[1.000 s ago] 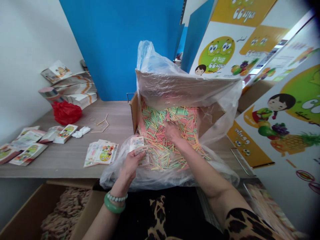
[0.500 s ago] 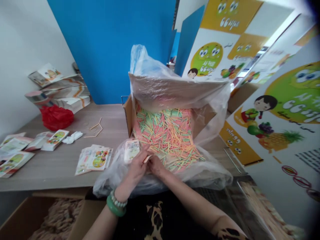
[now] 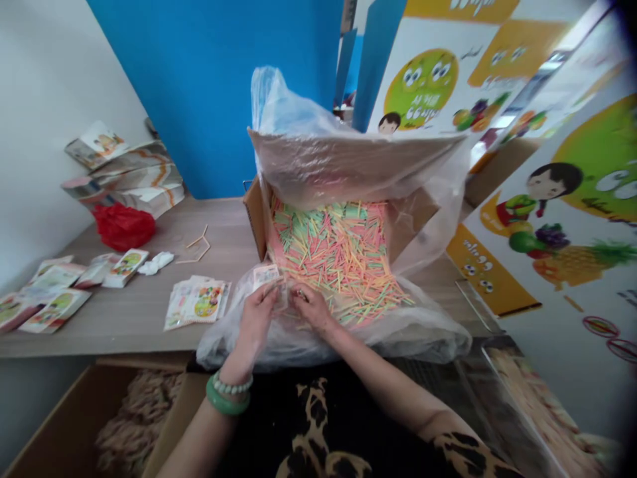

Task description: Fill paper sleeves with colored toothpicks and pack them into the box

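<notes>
My left hand (image 3: 259, 311), with a green bangle and a beaded bracelet at its wrist, is closed in a pinch at the near left edge of the box. Close to its right, my right hand (image 3: 311, 307) has its fingers bent together too. Something thin and partly see-through shows between the fingertips, too blurred to name. Just beyond my left hand lies a stack of small printed packets (image 3: 266, 273) on the clear plastic liner (image 3: 428, 342). Thin pink, green, yellow and orange sticks (image 3: 343, 259) fill the lined cardboard box (image 3: 255, 219) in front of me.
Printed bags (image 3: 199, 302) lie left of the liner. Farther left are more packets (image 3: 54, 309), a crumpled white tissue (image 3: 156, 263) and a red plastic bag (image 3: 123, 226). Large printed cartons (image 3: 557, 219) stand at right. A cardboard box (image 3: 60, 425) sits below the table edge.
My hands, close together before, have moved slightly apart; the left one is now nearer the packet stack. The view has shifted a little.
</notes>
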`<state>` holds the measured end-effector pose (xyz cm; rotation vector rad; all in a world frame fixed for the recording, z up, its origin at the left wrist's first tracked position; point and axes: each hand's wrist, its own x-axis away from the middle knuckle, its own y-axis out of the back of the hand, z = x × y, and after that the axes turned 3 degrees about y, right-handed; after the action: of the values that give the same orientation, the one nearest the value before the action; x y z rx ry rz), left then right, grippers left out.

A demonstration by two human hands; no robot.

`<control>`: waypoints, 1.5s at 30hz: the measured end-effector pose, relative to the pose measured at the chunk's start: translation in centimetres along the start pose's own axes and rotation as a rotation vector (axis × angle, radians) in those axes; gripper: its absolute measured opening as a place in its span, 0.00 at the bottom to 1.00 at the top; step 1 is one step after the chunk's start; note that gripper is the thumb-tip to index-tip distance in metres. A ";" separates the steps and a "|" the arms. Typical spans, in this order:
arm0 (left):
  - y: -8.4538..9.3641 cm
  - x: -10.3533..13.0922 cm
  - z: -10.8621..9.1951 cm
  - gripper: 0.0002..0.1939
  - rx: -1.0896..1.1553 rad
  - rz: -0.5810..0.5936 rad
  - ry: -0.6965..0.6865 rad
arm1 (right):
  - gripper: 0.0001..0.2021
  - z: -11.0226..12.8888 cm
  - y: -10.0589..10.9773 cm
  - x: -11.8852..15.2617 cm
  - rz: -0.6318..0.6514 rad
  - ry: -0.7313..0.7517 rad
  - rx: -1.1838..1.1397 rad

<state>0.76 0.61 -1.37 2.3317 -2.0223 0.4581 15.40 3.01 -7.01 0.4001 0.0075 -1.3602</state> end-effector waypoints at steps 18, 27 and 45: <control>1.2 0.3 0.8 0.15 -0.442 0.059 -0.166 | 0.06 6.1 3.3 -2.5 -0.148 -0.024 -0.426; 0.5 1.2 0.1 0.26 -0.340 0.049 -0.052 | 0.05 9.6 0.6 -2.4 -0.166 0.047 -0.577; -0.1 1.3 -0.7 0.16 -0.235 0.176 -0.133 | 0.09 7.8 1.2 -1.4 0.097 0.065 -0.278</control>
<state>0.90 -0.48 -0.37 2.1095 -2.2120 0.0629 14.45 2.30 0.92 0.2076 0.2263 -1.2291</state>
